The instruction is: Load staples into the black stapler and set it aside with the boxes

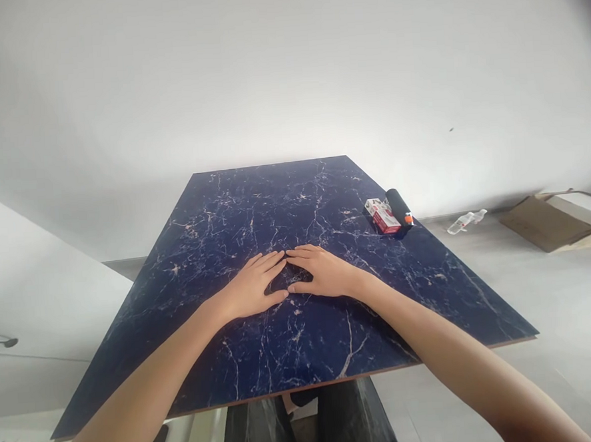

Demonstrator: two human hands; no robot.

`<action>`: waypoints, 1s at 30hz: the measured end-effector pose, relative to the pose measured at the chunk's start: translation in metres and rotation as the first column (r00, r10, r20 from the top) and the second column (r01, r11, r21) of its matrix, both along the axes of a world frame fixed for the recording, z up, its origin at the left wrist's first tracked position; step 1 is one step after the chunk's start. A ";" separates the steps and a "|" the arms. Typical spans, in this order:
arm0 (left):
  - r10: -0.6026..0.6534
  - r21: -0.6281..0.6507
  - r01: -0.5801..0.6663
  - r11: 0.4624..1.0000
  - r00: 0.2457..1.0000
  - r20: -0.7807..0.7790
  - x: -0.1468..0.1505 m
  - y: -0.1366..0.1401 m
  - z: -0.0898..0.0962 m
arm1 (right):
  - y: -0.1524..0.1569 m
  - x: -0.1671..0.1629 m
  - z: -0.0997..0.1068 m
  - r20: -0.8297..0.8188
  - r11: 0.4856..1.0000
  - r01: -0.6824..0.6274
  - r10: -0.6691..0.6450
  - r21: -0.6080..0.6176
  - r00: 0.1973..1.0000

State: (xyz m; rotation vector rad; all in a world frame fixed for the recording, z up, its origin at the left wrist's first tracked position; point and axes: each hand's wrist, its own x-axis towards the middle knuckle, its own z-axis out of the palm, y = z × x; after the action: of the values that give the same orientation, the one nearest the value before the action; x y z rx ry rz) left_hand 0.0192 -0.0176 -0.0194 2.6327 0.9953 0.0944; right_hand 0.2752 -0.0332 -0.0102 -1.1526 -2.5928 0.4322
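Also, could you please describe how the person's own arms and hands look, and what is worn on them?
The left hand and right hand are ungloved, with slim fingers; I see no ring. Both forearms are bare to where the picture cuts them off: no sleeve, watch or bracelet shows. No clear markings are visible.

- No text, brand, number or sign can be read.
- Small white-and-red cardboard box (pixel 386 221) on the dark blue, white-veined desk (pixel 255 213): printed faces, too small and blurred to make out.
- Black cylinder (pixel 397 203) beside it: orange-and-white patch at the near end, any wording illegible.
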 end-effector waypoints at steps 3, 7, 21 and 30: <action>0.012 -0.029 -0.012 1.000 1.000 0.014 0.001 -0.002 0.004 | 0.000 0.000 0.001 0.013 1.000 -0.001 0.001 0.024 1.000; -0.002 0.003 0.002 1.000 0.997 0.082 0.000 -0.004 0.004 | -0.003 -0.001 0.004 0.021 0.999 -0.010 0.009 0.052 1.000; 0.156 0.220 -0.211 0.952 0.958 0.242 -0.004 0.004 0.005 | 0.037 0.115 0.031 -0.219 0.642 0.714 -0.682 0.279 0.698; 0.391 0.348 -0.523 0.778 0.837 0.383 -0.054 0.044 0.029 | 0.046 0.177 0.018 -0.112 0.232 0.968 -0.964 0.094 0.242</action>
State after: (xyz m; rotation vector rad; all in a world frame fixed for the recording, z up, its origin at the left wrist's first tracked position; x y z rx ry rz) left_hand -0.0352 0.0263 0.0097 2.5533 1.6484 0.9014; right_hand 0.4525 0.0128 0.0082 -2.3298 -1.2753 -0.0669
